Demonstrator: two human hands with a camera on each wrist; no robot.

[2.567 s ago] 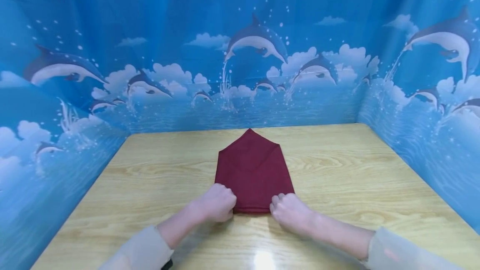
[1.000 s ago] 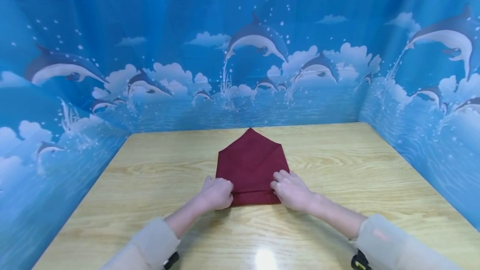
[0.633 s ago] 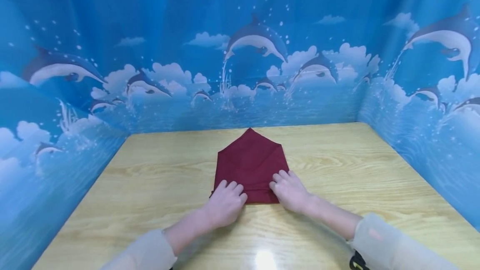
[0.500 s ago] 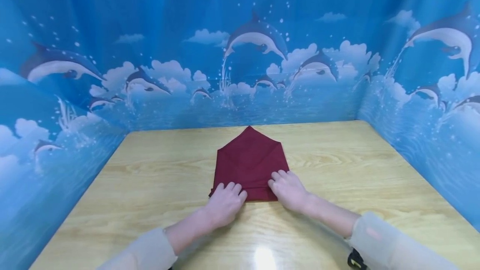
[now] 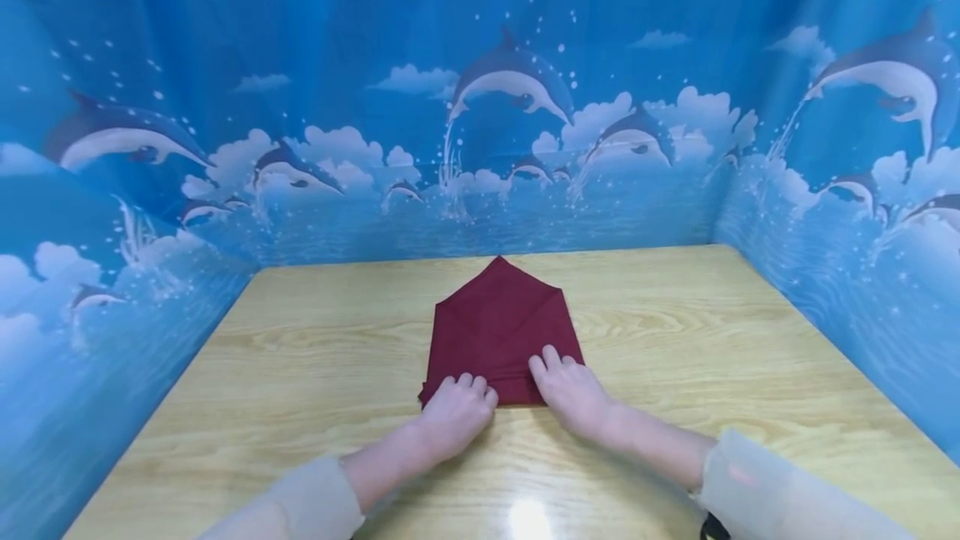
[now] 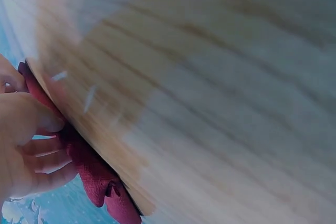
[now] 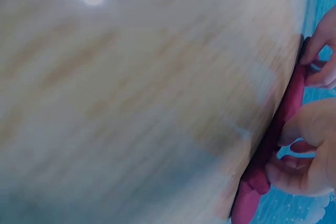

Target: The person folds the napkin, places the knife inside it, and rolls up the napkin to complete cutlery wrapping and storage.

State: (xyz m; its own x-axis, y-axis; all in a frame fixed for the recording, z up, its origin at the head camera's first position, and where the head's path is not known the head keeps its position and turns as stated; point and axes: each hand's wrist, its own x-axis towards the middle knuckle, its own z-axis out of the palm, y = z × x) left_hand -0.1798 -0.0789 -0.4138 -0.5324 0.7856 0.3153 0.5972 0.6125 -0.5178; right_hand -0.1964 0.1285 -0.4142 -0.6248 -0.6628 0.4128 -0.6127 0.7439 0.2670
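Note:
A dark red cloth (image 5: 498, 323) lies folded on the table, its far end coming to a point. Along its near edge runs a narrow rolled or folded strip, whose left end sticks out past the left hand. My left hand (image 5: 457, 415) pinches this strip left of its middle; in the left wrist view the thumb lies on the near side of the red roll (image 6: 89, 169) and the fingers behind it. Toward the strip's right end, my right hand (image 5: 573, 394) pinches it too. The right wrist view shows thumb and fingertips on the roll (image 7: 286, 108). The fingers partly cover the strip.
The light wood-grain table (image 5: 315, 332) extends around the cloth on all sides. Blue curtains (image 5: 360, 190) printed with dolphins and clouds enclose its back and both sides. A bright light reflection shows on the tabletop near the front.
The cloth's near edge has been turned up away from me into a strip. My left hand has shifted from the left edge toward the middle; my right hand has moved slightly inward.

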